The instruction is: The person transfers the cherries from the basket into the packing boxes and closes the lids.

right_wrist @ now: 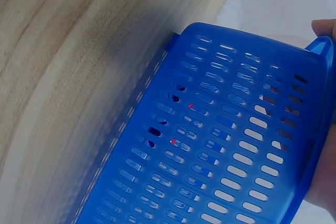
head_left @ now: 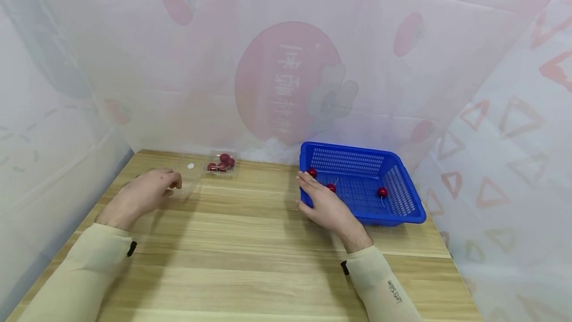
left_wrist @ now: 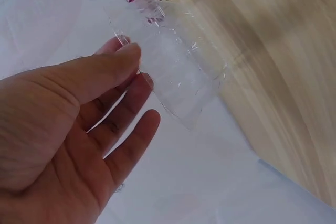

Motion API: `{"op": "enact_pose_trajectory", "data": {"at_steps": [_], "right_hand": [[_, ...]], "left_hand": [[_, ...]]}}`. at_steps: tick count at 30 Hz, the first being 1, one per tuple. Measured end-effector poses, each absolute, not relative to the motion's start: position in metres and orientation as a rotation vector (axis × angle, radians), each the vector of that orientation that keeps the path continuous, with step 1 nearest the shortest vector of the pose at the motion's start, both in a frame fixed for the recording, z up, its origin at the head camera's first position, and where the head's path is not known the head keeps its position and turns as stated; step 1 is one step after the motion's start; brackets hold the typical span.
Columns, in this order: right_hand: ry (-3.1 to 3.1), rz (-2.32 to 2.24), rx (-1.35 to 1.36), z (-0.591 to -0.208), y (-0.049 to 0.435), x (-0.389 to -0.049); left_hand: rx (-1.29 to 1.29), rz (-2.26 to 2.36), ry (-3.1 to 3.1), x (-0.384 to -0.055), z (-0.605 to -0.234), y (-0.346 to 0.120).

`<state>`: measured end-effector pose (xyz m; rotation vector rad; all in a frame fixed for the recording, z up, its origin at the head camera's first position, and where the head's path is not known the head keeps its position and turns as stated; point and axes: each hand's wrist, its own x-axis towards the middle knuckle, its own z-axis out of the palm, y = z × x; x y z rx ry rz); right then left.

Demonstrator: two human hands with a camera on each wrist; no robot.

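Note:
My left hand pinches the edge of a clear plastic lid between thumb and fingertips, at the back left of the table. Beside the lid, the clear plastic box holds several dark red cherries. My right hand lies over the left rim of a blue plastic basket, fingers stretched out and thumb spread apart. Inside the basket are red cherries with stems, one near its right wall and two close to my right fingers. Skin shows through the basket's slots in the right wrist view.
The wooden table runs up to a printed pale cloth at the back, with more cloth along both sides. A round white sticker shows near my left fingers. The basket stands by the right edge.

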<state>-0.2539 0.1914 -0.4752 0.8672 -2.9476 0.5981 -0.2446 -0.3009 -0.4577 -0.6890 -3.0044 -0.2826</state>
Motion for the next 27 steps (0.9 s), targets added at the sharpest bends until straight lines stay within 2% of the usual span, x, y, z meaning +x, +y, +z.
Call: {"op": "enact_pose_trajectory", "data": {"at_steps": [11,27], "right_hand": [[-2.953,0.598,0.863,-0.473,0.190,-0.254],[-2.959,0.618,0.861,-0.474,0.190,-0.254]], "left_hand": [[-0.769,-0.289,-2.939,-0.248,-0.469,-0.304],[-0.772,-0.302,-2.875,-0.232,-0.450,-0.287]]}}
